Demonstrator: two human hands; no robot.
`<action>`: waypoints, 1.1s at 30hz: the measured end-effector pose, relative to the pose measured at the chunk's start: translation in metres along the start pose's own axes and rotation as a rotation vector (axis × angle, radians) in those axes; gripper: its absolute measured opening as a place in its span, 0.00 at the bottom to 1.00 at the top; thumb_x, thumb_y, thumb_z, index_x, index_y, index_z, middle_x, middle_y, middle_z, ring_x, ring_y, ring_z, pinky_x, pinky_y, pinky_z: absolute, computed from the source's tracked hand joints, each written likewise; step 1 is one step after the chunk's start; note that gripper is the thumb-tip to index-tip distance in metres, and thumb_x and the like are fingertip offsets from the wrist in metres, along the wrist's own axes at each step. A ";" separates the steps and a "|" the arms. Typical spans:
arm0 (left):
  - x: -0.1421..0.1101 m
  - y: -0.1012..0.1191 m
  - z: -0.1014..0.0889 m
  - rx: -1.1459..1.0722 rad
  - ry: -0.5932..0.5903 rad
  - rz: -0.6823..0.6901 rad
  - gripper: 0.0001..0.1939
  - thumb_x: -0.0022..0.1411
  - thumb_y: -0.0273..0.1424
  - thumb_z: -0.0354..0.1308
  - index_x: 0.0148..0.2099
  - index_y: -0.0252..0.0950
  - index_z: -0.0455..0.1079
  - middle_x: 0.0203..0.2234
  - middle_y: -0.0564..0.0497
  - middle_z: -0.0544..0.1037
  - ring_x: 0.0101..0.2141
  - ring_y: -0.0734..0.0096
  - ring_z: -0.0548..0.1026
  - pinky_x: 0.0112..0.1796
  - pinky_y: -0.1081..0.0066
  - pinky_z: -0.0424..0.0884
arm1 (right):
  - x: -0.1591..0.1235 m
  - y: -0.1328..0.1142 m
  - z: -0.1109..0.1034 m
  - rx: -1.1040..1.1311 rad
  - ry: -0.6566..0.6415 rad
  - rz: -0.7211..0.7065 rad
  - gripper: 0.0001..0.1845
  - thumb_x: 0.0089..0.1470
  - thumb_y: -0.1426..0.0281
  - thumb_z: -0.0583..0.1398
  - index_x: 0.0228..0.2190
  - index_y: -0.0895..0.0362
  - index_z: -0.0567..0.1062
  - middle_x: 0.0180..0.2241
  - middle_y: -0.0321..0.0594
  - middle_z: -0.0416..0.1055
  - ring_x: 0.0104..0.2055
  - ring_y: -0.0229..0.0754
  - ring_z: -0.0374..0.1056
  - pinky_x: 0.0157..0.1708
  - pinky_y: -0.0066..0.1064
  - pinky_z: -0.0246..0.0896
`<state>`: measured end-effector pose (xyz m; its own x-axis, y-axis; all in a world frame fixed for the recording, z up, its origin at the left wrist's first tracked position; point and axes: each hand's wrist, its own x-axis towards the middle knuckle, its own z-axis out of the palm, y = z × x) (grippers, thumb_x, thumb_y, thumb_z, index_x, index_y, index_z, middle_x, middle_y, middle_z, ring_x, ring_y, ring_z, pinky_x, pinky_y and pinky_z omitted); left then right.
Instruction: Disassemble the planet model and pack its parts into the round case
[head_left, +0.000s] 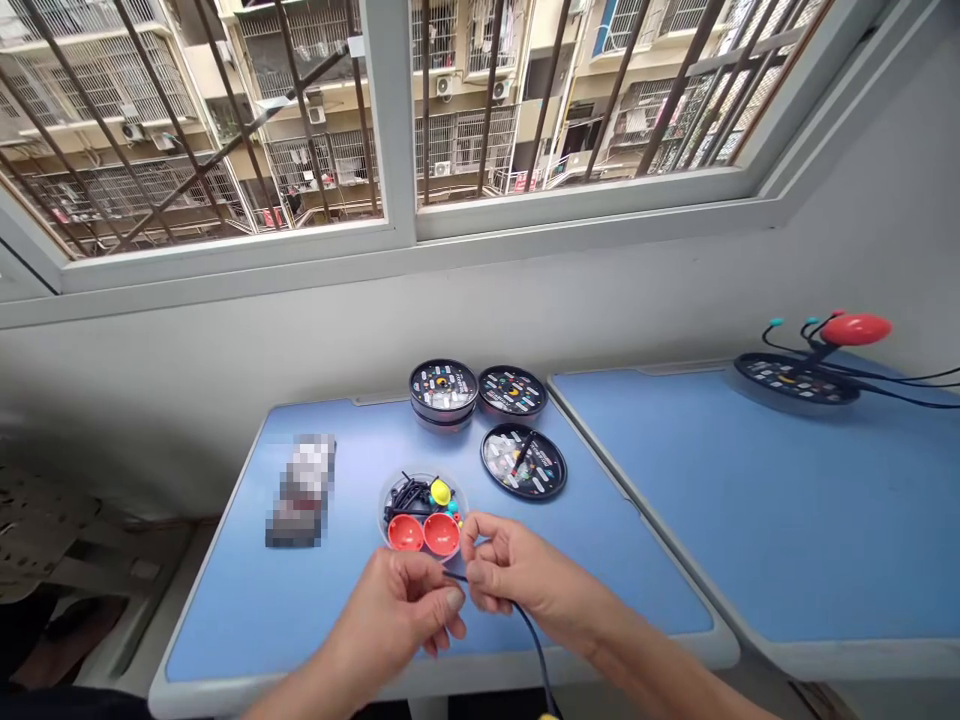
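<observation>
A thin black flexible rod (538,645) runs between my two hands and curves down past my right wrist to the front edge, where a bit of yellow shows at its lower end. The fingers of my left hand (405,605) pinch its tip. My right hand (501,565) grips it a short way along, thumb against the fingers. Just beyond my hands stands a clear round tub (385,490). It holds two red half-shells (406,532), a yellow ball (440,491), small turquoise balls (452,508) and several short black rods (409,495).
Black round discs with printed tops (443,386) stand stacked at the back, another (513,391) beside them. A loose round lid (540,470) carries a small black-and-red piece. A blurred packet (301,490) lies left. An assembled model (855,330) stands on the right-hand table.
</observation>
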<state>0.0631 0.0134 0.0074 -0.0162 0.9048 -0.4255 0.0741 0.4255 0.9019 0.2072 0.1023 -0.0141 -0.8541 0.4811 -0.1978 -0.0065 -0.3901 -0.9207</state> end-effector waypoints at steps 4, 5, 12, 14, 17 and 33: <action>-0.015 -0.011 0.009 0.013 0.102 0.165 0.09 0.45 0.28 0.57 0.33 0.32 0.71 0.18 0.54 0.71 0.21 0.76 0.65 0.25 0.75 0.63 | -0.003 0.005 0.013 0.031 -0.019 0.035 0.23 0.40 0.56 0.67 0.27 0.57 0.62 0.13 0.25 0.62 0.16 0.28 0.54 0.16 0.20 0.42; -0.019 -0.011 0.010 0.013 0.089 0.225 0.09 0.47 0.27 0.57 0.33 0.33 0.73 0.19 0.53 0.72 0.22 0.75 0.67 0.27 0.75 0.64 | -0.004 0.006 0.017 0.054 -0.035 0.054 0.24 0.39 0.55 0.67 0.27 0.57 0.62 0.12 0.26 0.63 0.15 0.27 0.54 0.17 0.20 0.43; -0.044 -0.019 0.000 0.255 0.209 0.441 0.10 0.54 0.28 0.53 0.24 0.33 0.73 0.18 0.49 0.74 0.21 0.73 0.68 0.25 0.76 0.63 | -0.014 0.015 0.033 0.107 -0.135 0.184 0.27 0.40 0.48 0.63 0.28 0.57 0.62 0.15 0.34 0.70 0.13 0.30 0.61 0.13 0.19 0.52; -0.049 -0.025 -0.006 0.471 0.298 0.566 0.11 0.55 0.26 0.52 0.23 0.33 0.72 0.16 0.49 0.71 0.19 0.75 0.66 0.23 0.76 0.61 | -0.021 0.015 0.030 0.106 -0.167 0.240 0.26 0.45 0.48 0.60 0.30 0.57 0.61 0.19 0.38 0.73 0.12 0.30 0.61 0.12 0.19 0.54; -0.055 -0.036 -0.013 0.743 0.410 0.860 0.11 0.56 0.23 0.51 0.25 0.32 0.71 0.13 0.50 0.69 0.17 0.76 0.63 0.22 0.75 0.59 | -0.033 0.014 0.023 0.125 -0.153 0.294 0.23 0.47 0.51 0.58 0.31 0.56 0.60 0.18 0.36 0.71 0.11 0.29 0.59 0.12 0.18 0.52; -0.062 -0.012 -0.009 0.255 -0.122 0.161 0.10 0.52 0.27 0.52 0.28 0.32 0.75 0.15 0.58 0.61 0.20 0.80 0.58 0.21 0.80 0.53 | -0.040 0.006 0.056 -0.253 -0.186 0.244 0.09 0.45 0.69 0.56 0.27 0.55 0.58 0.16 0.25 0.58 0.16 0.28 0.49 0.17 0.21 0.39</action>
<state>0.0545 -0.0482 0.0235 0.1344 0.9449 -0.2985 0.3139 0.2452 0.9173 0.2121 0.0368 0.0074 -0.8947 0.2387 -0.3777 0.3164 -0.2582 -0.9128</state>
